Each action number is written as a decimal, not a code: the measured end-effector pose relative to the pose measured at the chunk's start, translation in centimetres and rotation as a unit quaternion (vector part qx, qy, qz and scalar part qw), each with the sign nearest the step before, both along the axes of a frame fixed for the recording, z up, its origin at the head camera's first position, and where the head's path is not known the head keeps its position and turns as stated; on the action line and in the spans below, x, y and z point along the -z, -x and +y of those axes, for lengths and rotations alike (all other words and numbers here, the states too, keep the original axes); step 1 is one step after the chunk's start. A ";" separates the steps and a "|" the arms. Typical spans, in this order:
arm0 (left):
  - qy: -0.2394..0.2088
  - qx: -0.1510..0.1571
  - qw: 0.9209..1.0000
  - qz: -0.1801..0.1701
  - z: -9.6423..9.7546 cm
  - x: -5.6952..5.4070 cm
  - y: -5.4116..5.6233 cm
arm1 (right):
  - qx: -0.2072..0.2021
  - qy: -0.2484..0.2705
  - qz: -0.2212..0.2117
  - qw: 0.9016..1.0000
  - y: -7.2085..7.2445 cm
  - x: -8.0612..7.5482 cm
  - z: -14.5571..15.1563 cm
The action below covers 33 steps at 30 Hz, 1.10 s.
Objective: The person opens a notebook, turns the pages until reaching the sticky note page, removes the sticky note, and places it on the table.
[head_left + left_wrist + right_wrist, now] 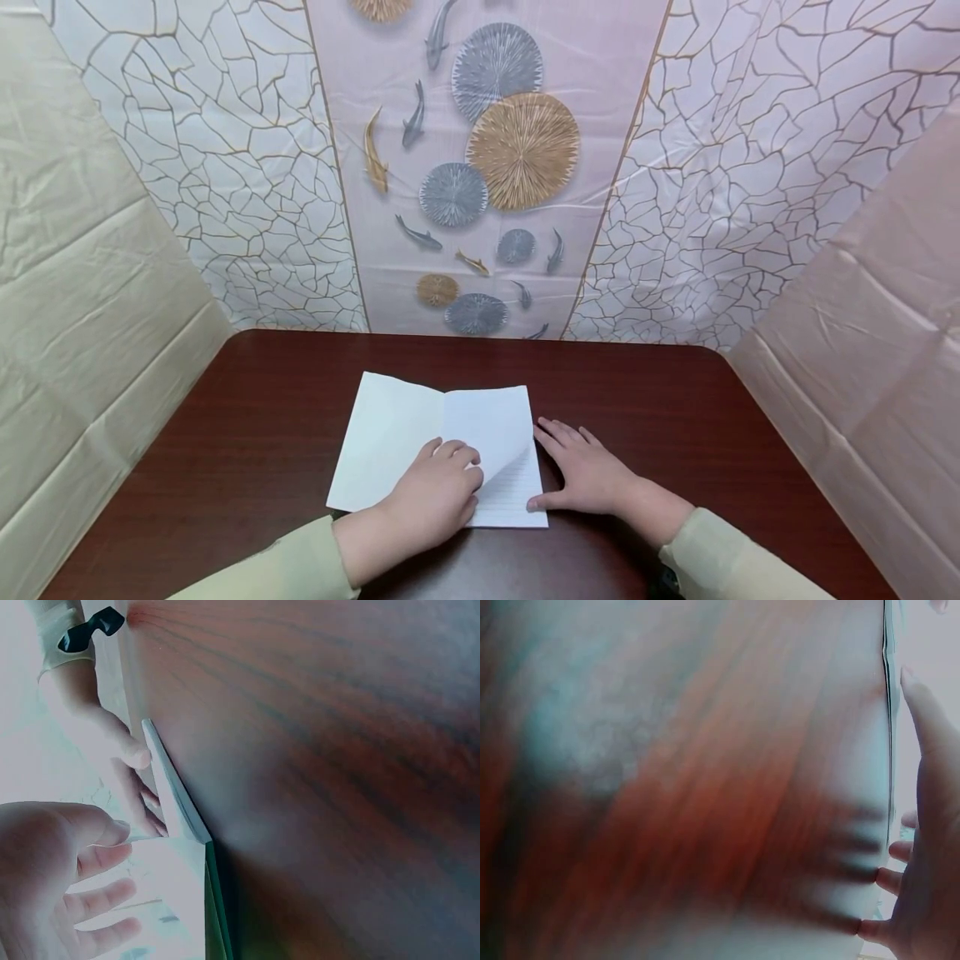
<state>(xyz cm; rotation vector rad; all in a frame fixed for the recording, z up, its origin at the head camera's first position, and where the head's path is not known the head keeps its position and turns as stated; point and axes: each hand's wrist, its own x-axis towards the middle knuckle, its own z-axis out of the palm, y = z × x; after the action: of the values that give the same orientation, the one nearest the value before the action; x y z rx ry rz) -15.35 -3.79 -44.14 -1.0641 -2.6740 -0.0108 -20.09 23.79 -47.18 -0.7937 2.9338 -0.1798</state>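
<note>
An open notebook (382,442) with white pages lies on the table, its right side ruled with lines. My left hand (435,496) reaches over the lower middle of it. Its thumb and index finger pinch the lower edge of a page (498,425), whose lower corner is lifted and curves over the lined sheet beneath. My right hand (585,475) is spread at the notebook's right edge, the thumb on the lower right corner and the fingertips by the side edge. In the left wrist view, a dark green cover edge (215,900) shows under the pages.
The dark reddish-brown table (262,417) has rounded far corners. Behind it hangs a patterned cloth (525,150) with fish and round leaves. Pale cloth walls stand at the left (90,292) and right (862,333). A black strap piece (90,630) is on the right wrist.
</note>
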 end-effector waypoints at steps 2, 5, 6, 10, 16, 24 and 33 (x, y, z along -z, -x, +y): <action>-0.011 -0.011 1.000 0.003 -0.3 -0.2 0.0 | -0.006 0.005 0.000 1.000 0.0 0.0 0.0; -0.039 -0.034 0.999 0.004 -0.8 -0.6 0.2 | -0.014 0.005 0.002 1.000 0.0 0.0 0.1; -0.053 -0.044 0.998 0.002 -1.0 -0.8 0.2 | -0.017 0.006 0.003 1.000 0.0 0.0 0.1; -0.106 -0.084 0.991 -0.003 -2.1 -1.9 0.3 | -0.027 -0.002 0.006 1.000 -0.1 0.0 0.2; -0.159 -0.128 0.979 0.022 -4.0 -3.0 0.1 | -0.032 -0.015 0.011 0.999 0.1 0.0 0.2; -0.189 -0.165 0.966 0.061 -6.5 -3.2 -0.3 | -0.038 -0.018 0.011 0.999 0.3 0.1 0.1; -0.202 -0.186 0.959 0.067 -8.7 -3.2 -1.0 | -0.029 -0.023 -0.002 0.999 0.3 -0.1 0.0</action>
<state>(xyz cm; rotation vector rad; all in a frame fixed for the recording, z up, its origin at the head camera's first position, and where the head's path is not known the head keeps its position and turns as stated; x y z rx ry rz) -14.35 -12.54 -40.94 -0.4158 -2.5494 -0.3812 -20.36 23.83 -47.05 -0.8686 2.8958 -0.1103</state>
